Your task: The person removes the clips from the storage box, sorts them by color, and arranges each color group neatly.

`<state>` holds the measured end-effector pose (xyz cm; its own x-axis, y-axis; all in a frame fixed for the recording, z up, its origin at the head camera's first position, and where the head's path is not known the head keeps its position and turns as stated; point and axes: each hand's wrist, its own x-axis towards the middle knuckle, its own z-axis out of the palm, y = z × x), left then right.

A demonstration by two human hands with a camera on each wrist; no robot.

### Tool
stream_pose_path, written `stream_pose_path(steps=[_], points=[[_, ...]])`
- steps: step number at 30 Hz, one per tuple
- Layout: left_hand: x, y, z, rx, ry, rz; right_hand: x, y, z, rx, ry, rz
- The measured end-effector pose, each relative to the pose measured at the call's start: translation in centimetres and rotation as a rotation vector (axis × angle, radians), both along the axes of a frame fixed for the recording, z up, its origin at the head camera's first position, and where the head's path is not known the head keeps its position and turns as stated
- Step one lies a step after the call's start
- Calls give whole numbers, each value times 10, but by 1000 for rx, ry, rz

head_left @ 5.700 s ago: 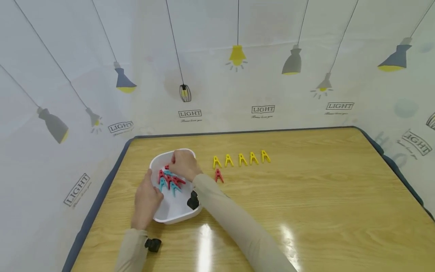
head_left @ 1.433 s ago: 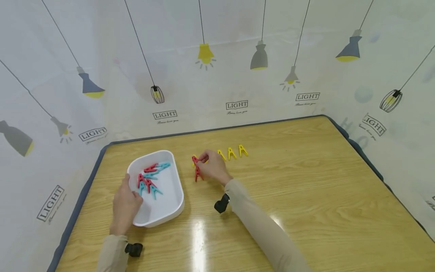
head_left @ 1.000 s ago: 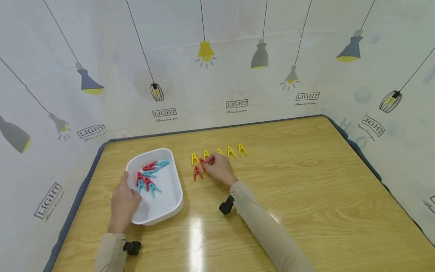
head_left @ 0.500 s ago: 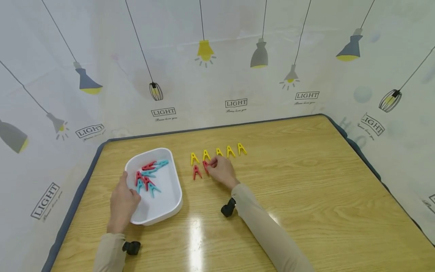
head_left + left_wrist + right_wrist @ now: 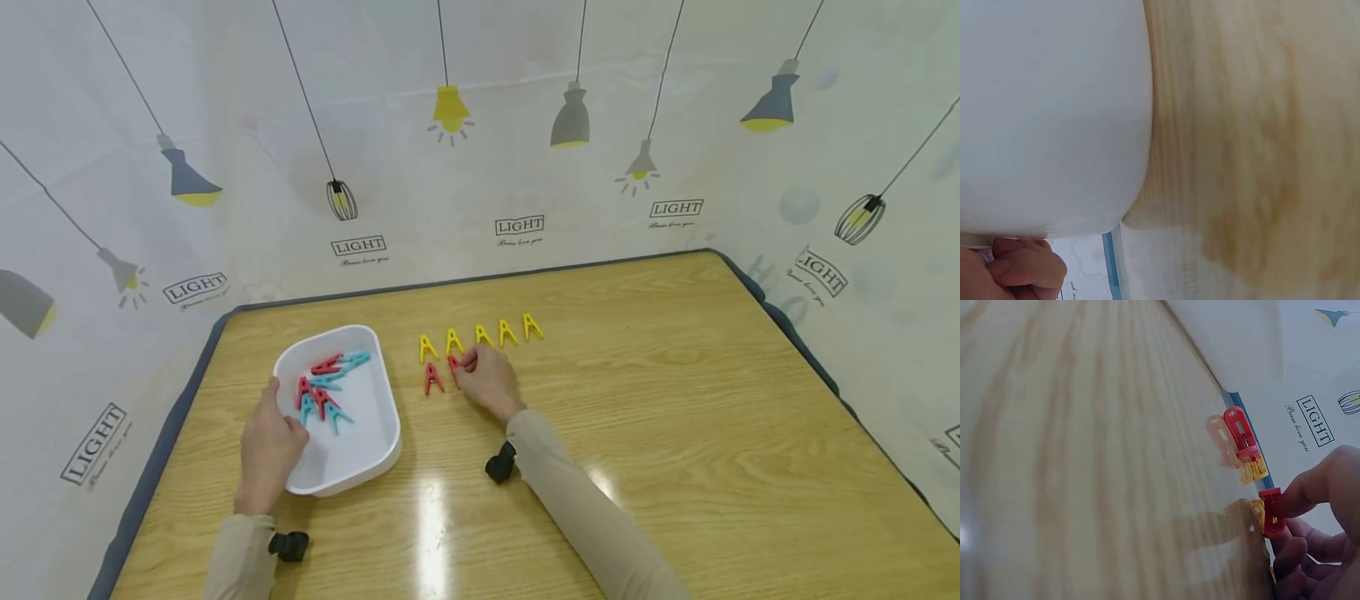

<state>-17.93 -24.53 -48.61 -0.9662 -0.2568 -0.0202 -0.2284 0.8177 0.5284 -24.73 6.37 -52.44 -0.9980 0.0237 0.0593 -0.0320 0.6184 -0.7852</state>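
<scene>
My left hand (image 5: pixel 268 446) grips the left rim of a white plastic tray (image 5: pixel 348 462), thumb over the edge; its curled fingers (image 5: pixel 1029 269) show in the left wrist view. Red and light-blue clothespins (image 5: pixel 322 392) lie loosely in the tray. To the right, my right hand (image 5: pixel 491 383) pinches a red clothespin (image 5: pixel 1271 514) between thumb and fingers, at table level. Just left of it, another red clothespin (image 5: pixel 432 379) lies on the table. Behind these runs a row of several yellow clothespins (image 5: pixel 453 342); the middle one is partly hidden by my right hand.
The wood-grain table (image 5: pixel 637 400) has a dark blue edge (image 5: pixel 480 283) along its back and sides. Behind it hangs a pale backdrop (image 5: pixel 420 142) printed with lamps. Black wrist cameras (image 5: pixel 288 546) sit on both forearms.
My right hand has come out of the tray with a red clothespin, passed over the first red one and lowered it just to that one's right. The left hand stays on the tray.
</scene>
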Motion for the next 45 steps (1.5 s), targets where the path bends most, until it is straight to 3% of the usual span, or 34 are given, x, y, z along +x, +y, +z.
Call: stream_pose_path(steps=[17, 28, 35, 45], points=[[-1, -1, -1, 19, -29, 13, 1, -5, -1, 80, 7, -40], [-2, -1, -1, 7, -6, 12, 3, 0, 1, -20, -36, -3], [-2, -2, -1, 14, -14, 10, -2, 3, 10, -58, -10, 13], [-3, -3, -2, 21, -25, 5, -10, -5, 33, -28, 67, 61]])
